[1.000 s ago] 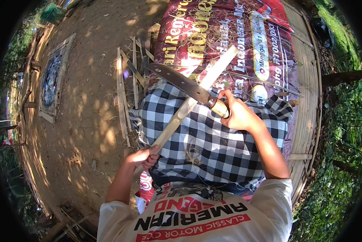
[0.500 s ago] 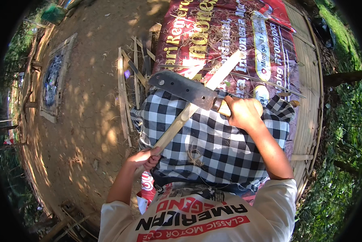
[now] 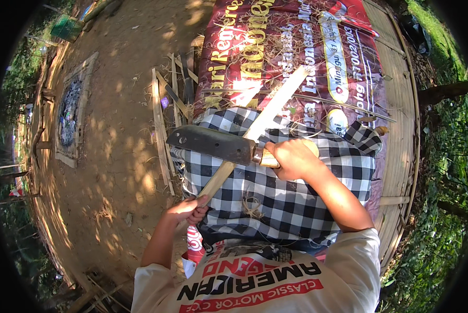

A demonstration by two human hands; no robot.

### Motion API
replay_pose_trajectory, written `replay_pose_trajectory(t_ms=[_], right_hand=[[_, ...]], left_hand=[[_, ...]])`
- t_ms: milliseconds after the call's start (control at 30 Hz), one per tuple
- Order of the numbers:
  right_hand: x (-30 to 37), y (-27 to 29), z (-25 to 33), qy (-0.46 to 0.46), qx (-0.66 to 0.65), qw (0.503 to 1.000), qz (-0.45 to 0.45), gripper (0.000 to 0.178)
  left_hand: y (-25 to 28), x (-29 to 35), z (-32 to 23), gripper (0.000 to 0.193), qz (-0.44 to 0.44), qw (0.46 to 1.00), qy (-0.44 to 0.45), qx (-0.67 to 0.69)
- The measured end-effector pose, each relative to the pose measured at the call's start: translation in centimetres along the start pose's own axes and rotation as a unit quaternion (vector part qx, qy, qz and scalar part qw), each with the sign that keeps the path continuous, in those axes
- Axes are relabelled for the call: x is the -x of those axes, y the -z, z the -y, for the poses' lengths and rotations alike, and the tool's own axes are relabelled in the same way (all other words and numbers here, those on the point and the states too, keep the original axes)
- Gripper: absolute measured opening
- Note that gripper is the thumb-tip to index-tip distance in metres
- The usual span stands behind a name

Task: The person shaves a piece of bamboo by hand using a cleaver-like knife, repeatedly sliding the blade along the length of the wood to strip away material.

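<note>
My right hand (image 3: 295, 159) is closed round the wooden handle of a broad machete (image 3: 215, 145), its dark blade pointing left. Under the blade runs a pale bamboo strip (image 3: 276, 107), slanting from lower left to upper right, and the blade lies across it. Its near end is in the closed fingers of my left hand (image 3: 190, 208). Beneath both, a black-and-white checked cloth (image 3: 296, 203) covers my lap, with a few curled shavings on it.
A dark red printed banner (image 3: 228, 62) strewn with shavings covers the bamboo platform (image 3: 393, 104) ahead. Several wooden strips (image 3: 160, 125) lie on the dirt floor (image 3: 114, 182) to the left. Farther left is a framed pit (image 3: 69, 112) of ash-grey debris.
The machete and my right hand have moved down and left along the bamboo strip, toward my left hand. My left hand stays nearly in place, still gripping the strip.
</note>
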State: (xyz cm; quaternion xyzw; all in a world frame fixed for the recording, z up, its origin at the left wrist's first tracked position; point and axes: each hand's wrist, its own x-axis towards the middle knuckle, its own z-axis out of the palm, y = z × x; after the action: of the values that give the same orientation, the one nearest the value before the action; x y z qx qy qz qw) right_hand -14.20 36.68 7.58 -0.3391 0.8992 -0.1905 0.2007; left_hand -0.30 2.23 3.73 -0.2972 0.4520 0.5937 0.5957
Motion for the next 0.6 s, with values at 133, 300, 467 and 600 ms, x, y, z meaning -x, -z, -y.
replay_pose_trajectory(t_ms=[133,300,467,600], right_hand=[[0.0,1.4,0.4,-0.022,-0.008,1.000,-0.007,0.040],[1.6,1.7,-2.9,-0.082,0.075,0.992,-0.054,0.024],[0.9,0.3,-0.1,-0.103,0.107,0.987,-0.067,0.025],[0.4,-1.1,1.4,-0.073,0.122,0.987,-0.073,0.023]], left_hand=[[0.8,-0.5,1.4,0.055,0.033,0.999,-0.014,0.023],[1.1,-0.6,0.9,0.055,0.056,0.998,-0.013,0.017],[1.1,-0.8,1.0,0.055,0.054,0.998,-0.027,0.022],[0.8,-0.4,1.1,0.056,0.046,0.998,-0.041,0.012]])
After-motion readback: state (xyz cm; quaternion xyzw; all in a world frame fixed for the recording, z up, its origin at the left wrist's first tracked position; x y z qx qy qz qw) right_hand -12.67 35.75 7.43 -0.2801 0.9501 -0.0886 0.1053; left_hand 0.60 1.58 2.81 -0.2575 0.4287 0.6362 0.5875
